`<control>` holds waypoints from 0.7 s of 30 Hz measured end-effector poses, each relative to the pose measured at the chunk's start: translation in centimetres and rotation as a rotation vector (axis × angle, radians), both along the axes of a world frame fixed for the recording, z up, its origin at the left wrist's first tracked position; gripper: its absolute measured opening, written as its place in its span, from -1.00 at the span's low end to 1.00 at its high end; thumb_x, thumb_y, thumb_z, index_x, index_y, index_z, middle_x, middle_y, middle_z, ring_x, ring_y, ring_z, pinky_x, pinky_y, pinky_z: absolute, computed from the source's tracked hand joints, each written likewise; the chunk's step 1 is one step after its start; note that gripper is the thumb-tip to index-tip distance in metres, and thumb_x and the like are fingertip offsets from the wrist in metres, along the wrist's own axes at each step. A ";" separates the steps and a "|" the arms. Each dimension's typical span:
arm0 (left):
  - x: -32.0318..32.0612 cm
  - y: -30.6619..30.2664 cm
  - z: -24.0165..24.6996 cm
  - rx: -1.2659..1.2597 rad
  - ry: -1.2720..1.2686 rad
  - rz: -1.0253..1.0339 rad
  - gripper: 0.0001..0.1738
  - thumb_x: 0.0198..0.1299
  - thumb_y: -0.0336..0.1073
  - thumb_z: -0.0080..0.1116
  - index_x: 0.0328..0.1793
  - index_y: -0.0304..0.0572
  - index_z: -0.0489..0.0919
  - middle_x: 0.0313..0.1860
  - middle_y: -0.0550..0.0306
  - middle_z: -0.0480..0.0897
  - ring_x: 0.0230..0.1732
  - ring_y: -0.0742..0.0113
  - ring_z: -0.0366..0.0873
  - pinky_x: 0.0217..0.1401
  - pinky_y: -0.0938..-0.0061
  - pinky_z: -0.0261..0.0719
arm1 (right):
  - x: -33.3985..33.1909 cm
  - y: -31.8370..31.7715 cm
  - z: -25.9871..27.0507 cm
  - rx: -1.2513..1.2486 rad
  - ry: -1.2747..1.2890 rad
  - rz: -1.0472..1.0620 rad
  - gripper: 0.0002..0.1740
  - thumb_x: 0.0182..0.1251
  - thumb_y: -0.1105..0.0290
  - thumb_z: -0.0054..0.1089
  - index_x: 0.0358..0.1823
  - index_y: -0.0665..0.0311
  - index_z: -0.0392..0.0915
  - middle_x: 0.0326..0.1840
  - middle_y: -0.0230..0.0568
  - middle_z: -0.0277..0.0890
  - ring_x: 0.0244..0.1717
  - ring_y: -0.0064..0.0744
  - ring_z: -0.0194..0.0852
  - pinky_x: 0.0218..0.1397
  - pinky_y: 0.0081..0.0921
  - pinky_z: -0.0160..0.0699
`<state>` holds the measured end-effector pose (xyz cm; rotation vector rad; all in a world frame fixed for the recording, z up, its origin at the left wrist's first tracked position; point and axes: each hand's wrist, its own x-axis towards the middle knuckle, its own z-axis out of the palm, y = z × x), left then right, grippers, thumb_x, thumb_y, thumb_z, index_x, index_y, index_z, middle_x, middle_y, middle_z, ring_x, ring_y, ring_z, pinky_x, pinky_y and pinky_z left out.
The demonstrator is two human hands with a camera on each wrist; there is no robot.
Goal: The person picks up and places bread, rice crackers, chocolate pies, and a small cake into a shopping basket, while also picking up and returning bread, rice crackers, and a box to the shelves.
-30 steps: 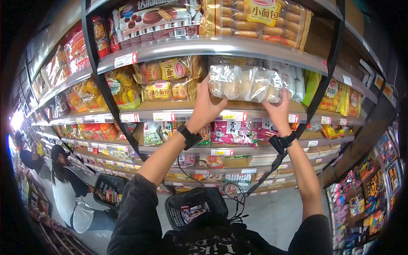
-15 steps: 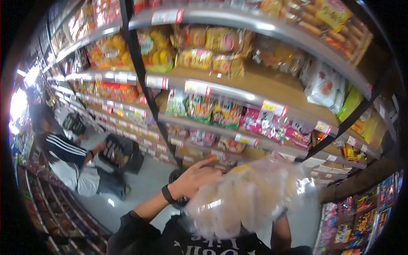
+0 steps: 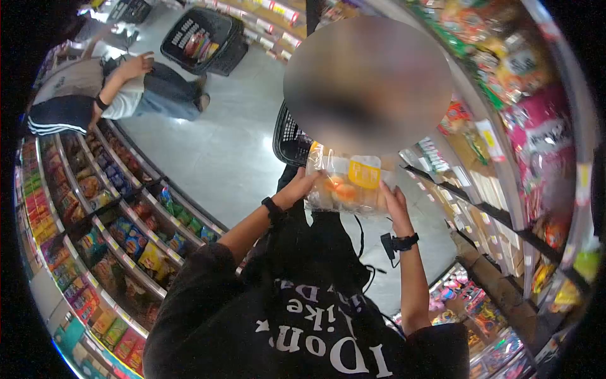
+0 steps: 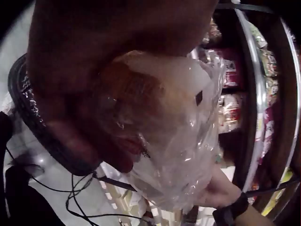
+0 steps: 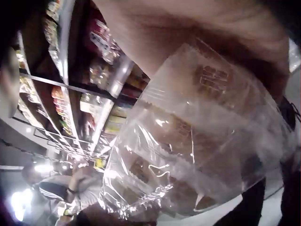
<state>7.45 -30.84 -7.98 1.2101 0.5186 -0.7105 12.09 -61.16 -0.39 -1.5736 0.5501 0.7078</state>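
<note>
Bun packet, clear-wrapped, is held in front of the black shirt. Leftmost, snack racks edge open grey floor; next, the left hand grips one end; white lettering reads "I Don", "Like"; the yellow label is illegible; the right hand grips the other end, shelving farther right.

The grey floor bears a black basket, a shelf seemingly bagged snacks.
</note>
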 end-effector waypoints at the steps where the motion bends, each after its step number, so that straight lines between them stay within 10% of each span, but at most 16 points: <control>1: -0.2 0.5 -2.4 -0.103 0.046 0.008 -0.18 0.29 0.21 0.18 0.35 -0.36 0.26 -0.06 0.04 0.58 -0.14 0.31 0.66 -0.22 0.42 0.69 | 0.6 0.6 -2.5 -0.057 0.073 0.017 -0.43 0.46 0.11 0.22 0.31 0.38 0.43 0.24 -0.27 0.53 0.23 -0.49 0.46 0.33 -0.51 0.33; 10: 2.5 5.3 -19.9 -0.016 0.440 0.052 -0.23 0.27 0.23 0.18 0.21 -0.44 0.53 -0.12 0.05 0.63 -0.23 0.33 0.66 -0.33 0.37 0.66 | 2.8 5.2 -22.4 -0.014 0.302 0.071 -0.29 0.36 -0.08 0.27 0.30 0.37 0.48 0.25 -0.25 0.53 0.21 -0.39 0.46 0.28 -0.48 0.36; 14: 6.5 6.2 -28.9 0.088 0.179 0.081 -0.31 0.28 0.21 0.18 0.04 -0.43 0.66 -0.25 0.18 0.62 -0.37 0.47 0.51 -0.46 0.49 0.45 | 6.1 5.9 -34.1 -0.149 0.306 0.096 -0.27 0.37 -0.04 0.27 0.36 0.35 0.40 0.23 -0.28 0.53 0.24 -0.41 0.46 0.33 -0.48 0.33; 21: 10.3 6.7 -45.7 0.203 0.083 -0.025 -0.44 0.42 0.18 -0.02 0.26 -0.05 0.61 0.03 -0.04 0.66 -0.07 0.24 0.64 -0.06 0.38 0.58 | 11.3 8.7 -47.1 0.034 0.449 -0.031 -0.23 0.40 -0.01 0.24 0.46 0.36 0.29 0.43 -0.20 0.36 0.44 -0.32 0.27 0.47 -0.37 0.18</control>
